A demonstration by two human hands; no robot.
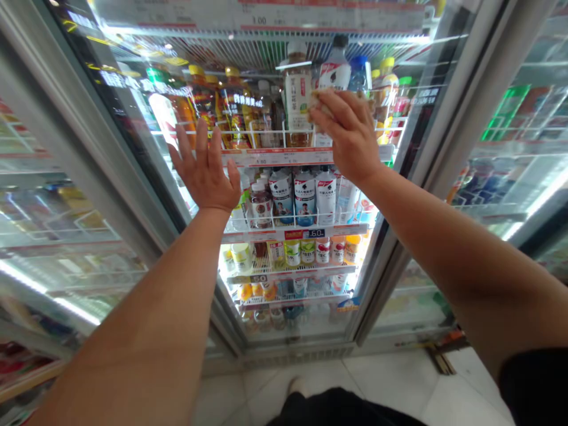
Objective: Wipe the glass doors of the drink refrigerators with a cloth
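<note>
My left hand (206, 171) is spread out with its fingers apart, up against the glass door (293, 328) of a drinks fridge. Nothing is in it. Higher up and to the right, my right hand (352, 136) has its fingers closed over a beige, crumpled cloth (320, 106), which it holds at the glass. Part of the cloth is hidden under the fingers. Behind the pane, close to the right hand, stand a tea bottle (298, 94) with a pale label and a bottle with a white label (335, 68).
Wire shelves of bottles fill the fridge, with a price strip (284, 157) along the upper one. Metal door frames (426, 195) run down both sides, with neighbouring fridges beyond. Below are a tiled floor (390, 378) and a brown object (440, 360) at the right.
</note>
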